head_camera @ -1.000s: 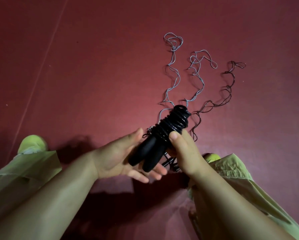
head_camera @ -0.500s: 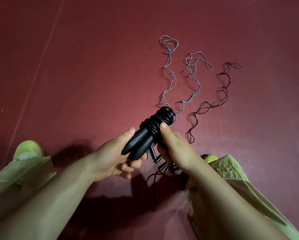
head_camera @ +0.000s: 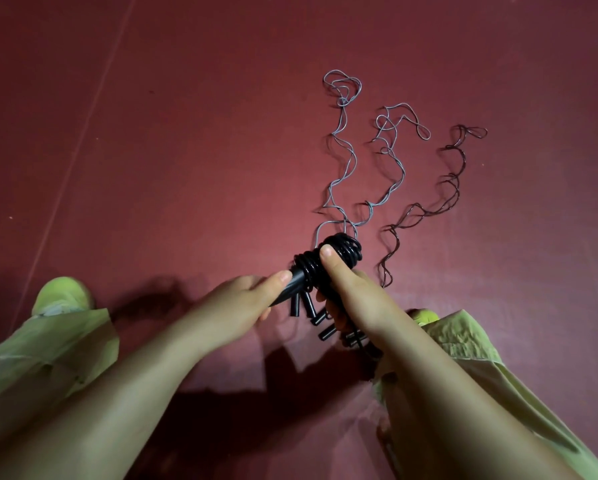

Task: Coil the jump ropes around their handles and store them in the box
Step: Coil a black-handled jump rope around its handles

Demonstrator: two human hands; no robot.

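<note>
I hold a black jump rope bundle [head_camera: 339, 252] above the red floor, its cord coiled round the paired handles. My left hand [head_camera: 237, 308] grips the lower handle ends, which it mostly hides. My right hand [head_camera: 351, 292] clasps the coiled part, its thumb pressing on the wraps. Beneath the bundle, between my hands, dangle several short black tube pieces [head_camera: 309, 304] on a loose cord. On the floor beyond lie two wavy grey ropes [head_camera: 342, 157] [head_camera: 391, 161] and a dark brown rope [head_camera: 446, 192]. No box is in view.
The red floor mat [head_camera: 186, 133] has a faint seam line running diagonally at the left. My legs in light green trousers [head_camera: 41, 348] and green shoes [head_camera: 62, 294] frame the lower corners.
My left hand has slid up and closed round the handle ends, covering most of them. The bundle has tilted flatter, and more short black tubes hang below it.
</note>
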